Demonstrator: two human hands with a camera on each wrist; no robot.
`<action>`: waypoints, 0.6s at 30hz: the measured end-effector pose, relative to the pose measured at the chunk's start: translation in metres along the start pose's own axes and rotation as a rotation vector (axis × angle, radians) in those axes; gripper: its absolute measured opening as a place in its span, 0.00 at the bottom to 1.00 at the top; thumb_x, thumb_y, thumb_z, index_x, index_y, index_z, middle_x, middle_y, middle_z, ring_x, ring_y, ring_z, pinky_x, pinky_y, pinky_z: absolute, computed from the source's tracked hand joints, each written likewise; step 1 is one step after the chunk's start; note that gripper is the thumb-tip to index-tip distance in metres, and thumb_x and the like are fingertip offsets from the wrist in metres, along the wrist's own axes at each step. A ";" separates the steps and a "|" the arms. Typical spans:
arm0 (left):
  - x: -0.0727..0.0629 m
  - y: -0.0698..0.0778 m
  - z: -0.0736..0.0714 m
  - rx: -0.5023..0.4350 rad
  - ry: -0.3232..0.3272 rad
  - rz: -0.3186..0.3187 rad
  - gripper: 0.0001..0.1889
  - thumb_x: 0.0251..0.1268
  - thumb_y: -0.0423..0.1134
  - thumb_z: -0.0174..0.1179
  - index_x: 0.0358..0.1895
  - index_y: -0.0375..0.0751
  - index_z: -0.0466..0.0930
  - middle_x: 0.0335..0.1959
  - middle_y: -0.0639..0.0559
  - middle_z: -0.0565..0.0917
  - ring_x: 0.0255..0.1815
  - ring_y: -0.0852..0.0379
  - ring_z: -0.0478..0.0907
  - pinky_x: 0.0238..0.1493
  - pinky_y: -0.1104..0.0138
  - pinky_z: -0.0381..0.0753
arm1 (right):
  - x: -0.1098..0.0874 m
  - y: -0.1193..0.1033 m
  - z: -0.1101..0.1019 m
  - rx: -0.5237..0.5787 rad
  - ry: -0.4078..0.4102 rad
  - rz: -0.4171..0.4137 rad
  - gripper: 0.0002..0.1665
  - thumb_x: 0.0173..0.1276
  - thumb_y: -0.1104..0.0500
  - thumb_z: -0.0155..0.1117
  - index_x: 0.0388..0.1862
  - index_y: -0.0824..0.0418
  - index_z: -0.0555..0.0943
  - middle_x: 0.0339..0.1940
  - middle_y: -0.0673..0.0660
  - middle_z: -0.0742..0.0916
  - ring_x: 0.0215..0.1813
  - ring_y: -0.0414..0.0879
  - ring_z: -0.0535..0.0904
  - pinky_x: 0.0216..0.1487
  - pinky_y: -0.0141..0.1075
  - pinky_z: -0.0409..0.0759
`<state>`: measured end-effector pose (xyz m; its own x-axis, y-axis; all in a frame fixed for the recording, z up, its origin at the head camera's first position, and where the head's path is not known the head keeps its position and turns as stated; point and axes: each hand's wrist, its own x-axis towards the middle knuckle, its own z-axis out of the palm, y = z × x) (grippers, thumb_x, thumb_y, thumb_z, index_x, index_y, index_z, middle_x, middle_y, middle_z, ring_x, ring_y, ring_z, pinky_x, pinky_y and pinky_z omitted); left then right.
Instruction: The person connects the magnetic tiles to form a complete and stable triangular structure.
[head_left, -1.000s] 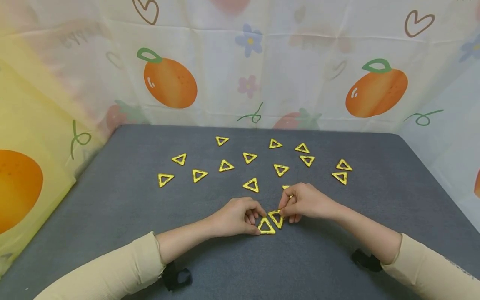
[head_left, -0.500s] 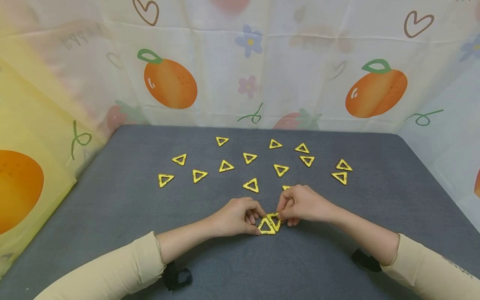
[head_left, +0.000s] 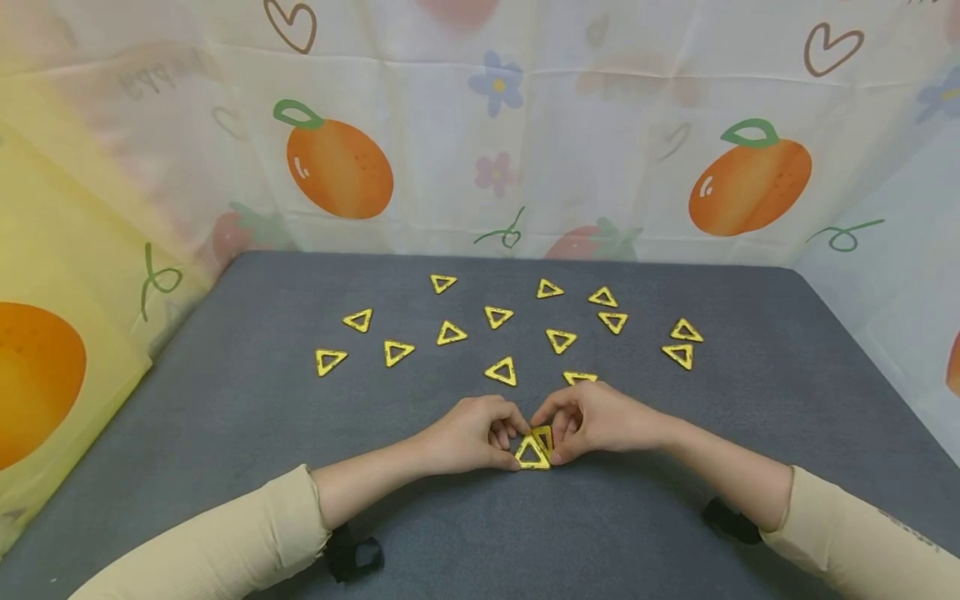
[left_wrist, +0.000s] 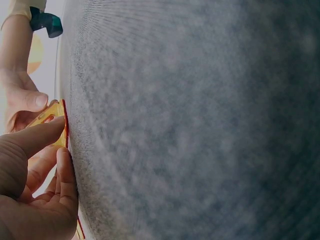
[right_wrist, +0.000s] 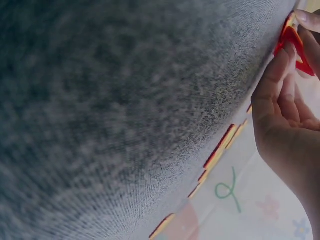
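Near the table's front, my left hand point(head_left: 476, 433) pinches a yellow triangular tile point(head_left: 534, 465) between thumb and index finger. The tile lies on the dark table with an open triangular middle. My right hand point(head_left: 603, 419) grips a second triangular tile point(head_left: 546, 433) by its outer side, thumb low and index finger high. That tile is tilted up against the first one's right edge. Its red underside point(right_wrist: 294, 36) shows in the right wrist view. In the left wrist view, my left thumb point(left_wrist: 47, 134) covers part of the yellow tile.
Several more yellow triangular tiles lie scattered farther back on the grey table point(head_left: 225, 400). The closest are one tile point(head_left: 512, 372) beyond the left hand and another point(head_left: 579, 377) partly behind the right. A printed curtain point(head_left: 450, 150) hangs behind the table.
My right hand has moved left and changed its hold on the second tile. That tile came against the first one, then went from flat to tilted up. My left hand has stayed put.
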<state>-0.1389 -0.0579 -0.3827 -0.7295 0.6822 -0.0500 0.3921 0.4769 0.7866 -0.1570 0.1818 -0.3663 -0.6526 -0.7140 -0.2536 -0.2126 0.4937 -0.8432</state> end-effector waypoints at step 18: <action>0.000 -0.001 0.000 0.004 0.003 -0.005 0.15 0.51 0.34 0.75 0.43 0.40 0.84 0.37 0.50 0.83 0.33 0.70 0.77 0.36 0.77 0.78 | 0.003 0.002 0.010 -0.188 0.024 -0.106 0.25 0.55 0.54 0.78 0.51 0.54 0.82 0.28 0.48 0.84 0.24 0.33 0.77 0.26 0.29 0.77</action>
<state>-0.1389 -0.0582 -0.3833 -0.7332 0.6780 -0.0518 0.3905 0.4822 0.7842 -0.1526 0.1756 -0.3738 -0.6359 -0.7561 -0.1549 -0.4117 0.5021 -0.7605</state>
